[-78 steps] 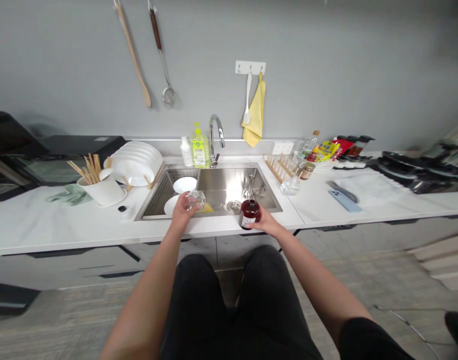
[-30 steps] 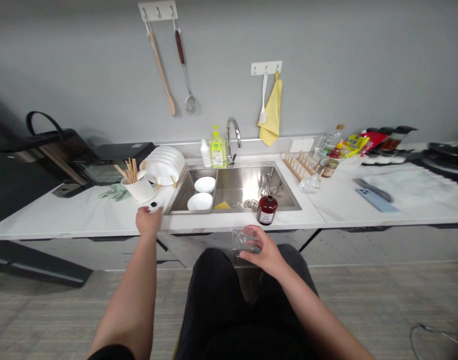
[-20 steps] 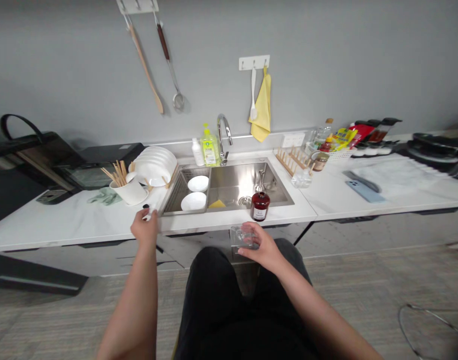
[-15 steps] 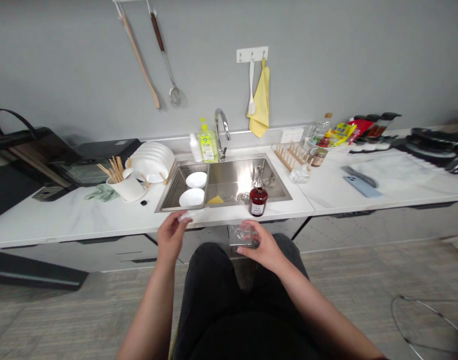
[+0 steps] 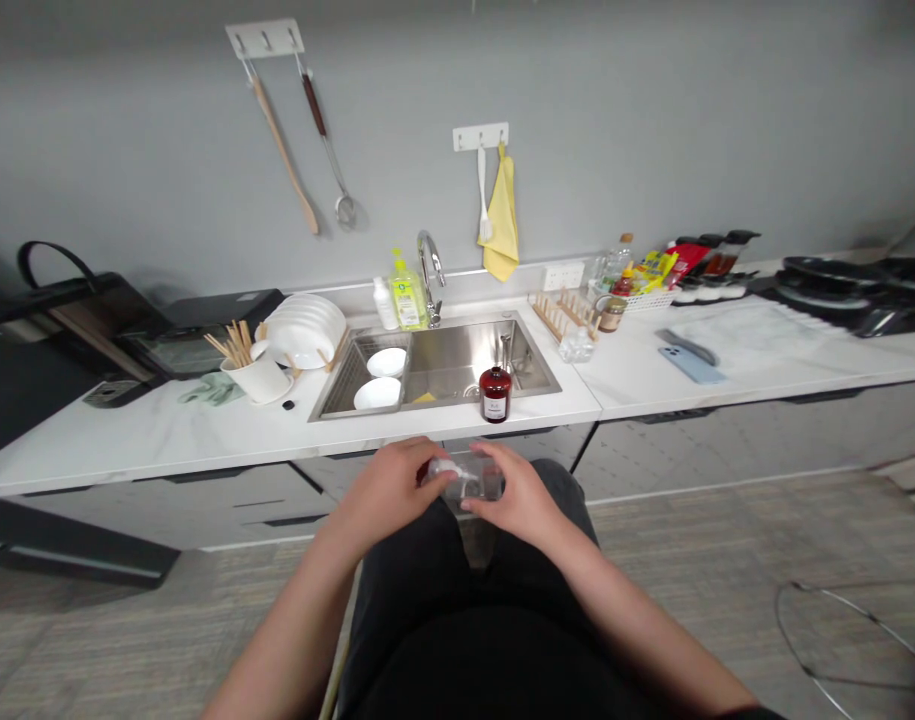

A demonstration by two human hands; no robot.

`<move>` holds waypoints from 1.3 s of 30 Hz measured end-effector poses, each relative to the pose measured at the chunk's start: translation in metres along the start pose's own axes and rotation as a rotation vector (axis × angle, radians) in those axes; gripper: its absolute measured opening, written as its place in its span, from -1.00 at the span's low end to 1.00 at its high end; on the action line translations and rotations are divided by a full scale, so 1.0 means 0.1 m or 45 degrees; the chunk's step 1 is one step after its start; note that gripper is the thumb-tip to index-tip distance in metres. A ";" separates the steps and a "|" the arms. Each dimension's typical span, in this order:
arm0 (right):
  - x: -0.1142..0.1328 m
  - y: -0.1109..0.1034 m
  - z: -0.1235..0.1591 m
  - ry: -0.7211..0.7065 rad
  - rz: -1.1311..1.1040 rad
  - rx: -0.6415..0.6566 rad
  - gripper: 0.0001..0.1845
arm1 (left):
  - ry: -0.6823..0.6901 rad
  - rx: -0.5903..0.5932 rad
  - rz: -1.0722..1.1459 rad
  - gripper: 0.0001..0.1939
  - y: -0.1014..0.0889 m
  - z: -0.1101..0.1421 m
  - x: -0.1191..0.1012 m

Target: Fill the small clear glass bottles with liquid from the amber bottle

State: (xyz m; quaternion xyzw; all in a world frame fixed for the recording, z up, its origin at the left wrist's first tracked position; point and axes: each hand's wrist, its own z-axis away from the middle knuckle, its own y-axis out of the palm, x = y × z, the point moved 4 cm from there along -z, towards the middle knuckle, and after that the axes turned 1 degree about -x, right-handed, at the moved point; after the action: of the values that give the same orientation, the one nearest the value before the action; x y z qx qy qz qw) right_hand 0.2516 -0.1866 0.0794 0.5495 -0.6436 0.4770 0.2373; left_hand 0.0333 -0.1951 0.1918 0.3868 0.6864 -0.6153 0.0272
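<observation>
My right hand [image 5: 518, 497] is closed round a small clear glass bottle [image 5: 478, 487], held above my lap in front of the counter. My left hand [image 5: 388, 490] pinches a small white cap-like piece [image 5: 443, 467] against the bottle's left end; the two hands are close together. A dark red bottle [image 5: 494, 393] stands upright on the counter's front edge, just right of the sink [image 5: 466, 352] and beyond my hands.
Two white bowls [image 5: 381, 377] lie in the sink's left side. A white cup of chopsticks [image 5: 259, 376], a small black cap [image 5: 287, 405] and stacked plates [image 5: 304, 331] sit left of it. A wooden rack [image 5: 566, 315], a phone [image 5: 690, 364] and condiments stand to the right.
My left hand reached to the counter left of the sink, took the small white piece and brought it to the clear bottle. My right hand left the red bottle and now holds the clear one.
</observation>
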 end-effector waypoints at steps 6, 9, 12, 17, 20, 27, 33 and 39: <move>0.05 -0.04 0.07 0.014 0.023 -0.056 -0.11 | 0.225 0.143 -0.056 -0.68 0.16 -0.05 -0.22; 0.04 -0.10 0.10 0.008 -0.002 -0.039 -0.13 | 0.370 0.079 -0.010 -0.29 0.17 -0.03 -0.24; 0.06 -0.14 0.11 -0.016 0.018 -0.047 -0.12 | 0.224 -0.035 -0.029 -0.30 0.17 -0.05 -0.20; 0.08 -0.14 0.09 -0.014 0.018 -0.031 -0.16 | 0.315 0.051 0.049 -0.32 0.24 -0.04 -0.21; 0.09 -0.13 0.08 -0.023 -0.001 -0.030 -0.18 | 0.343 -0.025 0.082 -0.09 0.26 -0.01 -0.19; 0.10 -0.09 0.01 0.005 0.063 -0.038 -0.21 | 0.132 -0.082 0.086 -0.36 0.42 -0.03 -0.11; 0.06 -0.04 -0.01 0.049 0.019 -0.020 -0.19 | -0.001 -0.166 0.007 -0.32 0.37 -0.04 -0.01; 0.03 0.00 -0.12 0.074 0.050 0.024 -0.26 | 0.223 0.036 0.082 -0.30 0.34 -0.06 -0.07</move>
State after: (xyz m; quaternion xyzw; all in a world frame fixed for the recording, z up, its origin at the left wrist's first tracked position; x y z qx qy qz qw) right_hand 0.2484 -0.1777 0.0873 0.5250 -0.6426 0.5032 0.2413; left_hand 0.0600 -0.1957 0.1685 0.4614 0.6647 -0.5874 -0.0186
